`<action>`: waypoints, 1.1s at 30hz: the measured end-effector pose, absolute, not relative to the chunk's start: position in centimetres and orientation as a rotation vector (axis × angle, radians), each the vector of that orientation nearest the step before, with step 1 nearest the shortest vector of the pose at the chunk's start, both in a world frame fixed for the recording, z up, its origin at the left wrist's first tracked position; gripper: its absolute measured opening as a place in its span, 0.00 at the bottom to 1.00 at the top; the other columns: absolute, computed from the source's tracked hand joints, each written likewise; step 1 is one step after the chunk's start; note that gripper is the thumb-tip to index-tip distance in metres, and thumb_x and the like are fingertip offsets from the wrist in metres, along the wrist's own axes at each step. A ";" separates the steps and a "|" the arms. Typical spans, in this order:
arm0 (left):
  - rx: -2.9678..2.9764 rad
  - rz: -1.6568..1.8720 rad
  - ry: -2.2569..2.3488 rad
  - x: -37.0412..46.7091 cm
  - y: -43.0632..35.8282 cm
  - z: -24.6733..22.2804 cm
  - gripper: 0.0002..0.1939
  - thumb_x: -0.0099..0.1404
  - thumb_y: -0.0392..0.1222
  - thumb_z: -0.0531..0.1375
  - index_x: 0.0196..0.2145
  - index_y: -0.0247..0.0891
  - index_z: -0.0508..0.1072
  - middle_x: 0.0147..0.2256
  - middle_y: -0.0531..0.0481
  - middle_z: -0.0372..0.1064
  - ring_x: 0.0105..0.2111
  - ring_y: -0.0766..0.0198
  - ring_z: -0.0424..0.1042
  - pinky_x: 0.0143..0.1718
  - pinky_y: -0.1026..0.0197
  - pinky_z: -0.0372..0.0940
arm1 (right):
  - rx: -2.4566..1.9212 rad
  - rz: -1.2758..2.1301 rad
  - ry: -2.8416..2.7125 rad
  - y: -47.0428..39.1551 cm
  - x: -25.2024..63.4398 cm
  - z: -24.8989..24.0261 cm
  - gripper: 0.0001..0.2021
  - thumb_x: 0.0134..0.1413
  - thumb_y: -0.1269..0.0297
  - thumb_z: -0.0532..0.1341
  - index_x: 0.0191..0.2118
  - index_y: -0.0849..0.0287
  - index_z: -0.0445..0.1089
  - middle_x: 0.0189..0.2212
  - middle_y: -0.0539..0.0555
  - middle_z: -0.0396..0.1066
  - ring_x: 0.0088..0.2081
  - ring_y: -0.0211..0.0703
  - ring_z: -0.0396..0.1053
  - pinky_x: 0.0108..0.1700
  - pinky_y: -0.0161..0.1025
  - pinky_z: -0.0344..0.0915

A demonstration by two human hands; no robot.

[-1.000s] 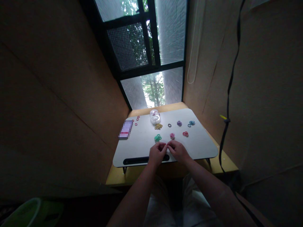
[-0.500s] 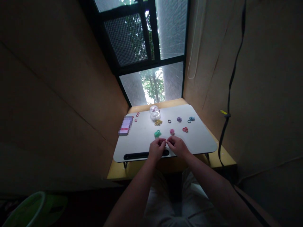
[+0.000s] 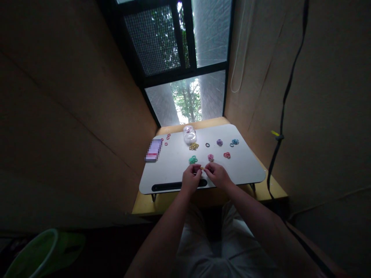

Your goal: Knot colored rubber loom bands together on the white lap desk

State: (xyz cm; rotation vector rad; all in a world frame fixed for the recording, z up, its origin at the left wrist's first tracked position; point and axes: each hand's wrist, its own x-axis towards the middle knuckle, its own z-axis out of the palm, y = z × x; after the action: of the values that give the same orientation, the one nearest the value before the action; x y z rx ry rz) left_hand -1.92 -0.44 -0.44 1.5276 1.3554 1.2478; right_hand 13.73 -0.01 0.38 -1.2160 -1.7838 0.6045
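Yellowish piece (image 3: 202,168), its shape unclear, is partly hidden by fingertips (image 3: 205,169).

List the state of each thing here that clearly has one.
Left hand: fingertips pinching a small yellow piece
Right hand: fingertips pinching the same piece
White table: standing on unfolded legs
Yellow rings: clustered
Green rings: clustered
Pink rings: clustered
Dark ring: lying apart
Clear jar: lid state unclear

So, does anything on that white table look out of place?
Nothing looks spilled. A little odd: the pinkish-red rings lie scattered at the far left, and one dark ring sits alone, while most others are bunched by colour.
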 end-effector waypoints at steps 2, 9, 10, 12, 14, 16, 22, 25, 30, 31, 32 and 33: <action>1.548 1.246 1.358 -1.9 -0.5 -0.4 0.11 0.59 0.44 0.61 0.39 0.37 0.73 0.34 0.48 0.75 0.32 0.64 0.74 0.35 0.62 0.68 | -1.218 0.608 -1.785 0.0 13.8 0.3 0.08 0.55 0.62 0.58 0.28 0.58 0.68 0.24 0.49 0.69 0.26 0.38 0.64 0.30 0.34 0.58; 1.572 1.199 1.346 -1.9 -0.7 -0.1 0.14 0.60 0.49 0.60 0.37 0.36 0.75 0.29 0.49 0.74 0.28 0.66 0.71 0.31 0.64 0.65 | -1.203 0.624 -1.792 -0.1 13.7 0.5 0.08 0.56 0.62 0.58 0.28 0.58 0.68 0.23 0.49 0.69 0.26 0.37 0.64 0.30 0.34 0.58; 1.569 1.199 1.351 -1.9 -0.6 -0.1 0.13 0.60 0.49 0.60 0.36 0.36 0.75 0.28 0.50 0.73 0.28 0.66 0.70 0.31 0.64 0.65 | -1.201 0.630 -1.788 -0.1 13.7 0.5 0.08 0.56 0.62 0.58 0.28 0.58 0.69 0.24 0.50 0.69 0.26 0.37 0.64 0.30 0.35 0.58; 1.559 1.204 1.346 -1.9 -0.6 0.0 0.13 0.60 0.49 0.60 0.36 0.36 0.75 0.28 0.50 0.73 0.27 0.66 0.70 0.31 0.64 0.64 | -1.196 0.639 -1.783 -0.1 13.7 0.5 0.08 0.56 0.63 0.58 0.28 0.58 0.69 0.24 0.50 0.70 0.26 0.38 0.65 0.31 0.35 0.59; 1.546 1.210 1.334 -1.9 -0.6 0.0 0.12 0.60 0.48 0.60 0.35 0.36 0.75 0.28 0.51 0.72 0.27 0.67 0.69 0.31 0.65 0.64 | -1.194 0.637 -1.786 0.0 13.7 0.4 0.07 0.56 0.63 0.58 0.29 0.58 0.69 0.24 0.50 0.70 0.27 0.38 0.65 0.31 0.35 0.59; 1.531 1.215 1.324 -1.9 -0.6 0.1 0.12 0.60 0.47 0.60 0.35 0.36 0.75 0.28 0.51 0.72 0.27 0.67 0.69 0.30 0.65 0.64 | -1.191 0.636 -1.796 0.0 13.8 0.4 0.07 0.56 0.63 0.58 0.29 0.58 0.69 0.24 0.50 0.70 0.27 0.38 0.65 0.31 0.35 0.59; 1.490 1.216 1.328 -1.8 -0.8 0.5 0.13 0.60 0.47 0.60 0.35 0.34 0.76 0.26 0.50 0.72 0.25 0.66 0.69 0.29 0.65 0.63 | -1.198 0.646 -1.812 -0.1 13.7 0.6 0.08 0.57 0.62 0.58 0.29 0.58 0.69 0.24 0.49 0.69 0.26 0.38 0.65 0.31 0.35 0.59; 1.483 1.217 1.346 -1.7 -0.9 0.7 0.13 0.60 0.47 0.59 0.35 0.34 0.76 0.26 0.50 0.72 0.25 0.66 0.69 0.28 0.65 0.63 | -1.199 0.637 -1.822 -0.2 13.8 0.7 0.08 0.57 0.63 0.58 0.28 0.58 0.69 0.24 0.49 0.69 0.26 0.38 0.64 0.30 0.35 0.58; 1.492 1.216 1.356 -1.7 -0.9 0.6 0.12 0.60 0.47 0.59 0.34 0.34 0.76 0.26 0.51 0.72 0.25 0.66 0.69 0.29 0.65 0.63 | -1.178 0.643 -1.837 -0.1 13.9 0.6 0.07 0.56 0.64 0.58 0.28 0.58 0.69 0.24 0.50 0.69 0.26 0.38 0.65 0.30 0.35 0.58; 1.492 1.212 1.348 -1.7 -0.9 0.6 0.12 0.60 0.47 0.59 0.34 0.34 0.75 0.26 0.51 0.72 0.26 0.66 0.69 0.29 0.65 0.63 | -1.174 0.648 -1.837 -0.1 13.9 0.6 0.07 0.56 0.64 0.58 0.28 0.58 0.69 0.24 0.50 0.69 0.26 0.38 0.65 0.30 0.35 0.58; 1.489 1.209 1.339 -1.7 -1.0 0.6 0.12 0.61 0.47 0.59 0.34 0.34 0.75 0.26 0.51 0.71 0.26 0.66 0.69 0.29 0.65 0.63 | -1.171 0.653 -1.838 -0.1 13.9 0.6 0.07 0.56 0.64 0.59 0.28 0.58 0.69 0.24 0.50 0.70 0.27 0.38 0.65 0.30 0.34 0.58; 1.484 1.207 1.331 -1.8 -1.0 0.6 0.12 0.61 0.47 0.59 0.33 0.34 0.75 0.26 0.51 0.71 0.26 0.67 0.68 0.29 0.65 0.63 | -1.169 0.656 -1.837 -0.1 13.9 0.5 0.07 0.56 0.64 0.59 0.28 0.58 0.69 0.24 0.50 0.70 0.27 0.38 0.65 0.30 0.34 0.58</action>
State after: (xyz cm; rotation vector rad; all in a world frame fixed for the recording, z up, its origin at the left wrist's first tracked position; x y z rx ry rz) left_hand -1.77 -1.03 0.59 1.4845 1.3313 1.2071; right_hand 13.95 -0.15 0.55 -1.1690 -1.8369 0.6563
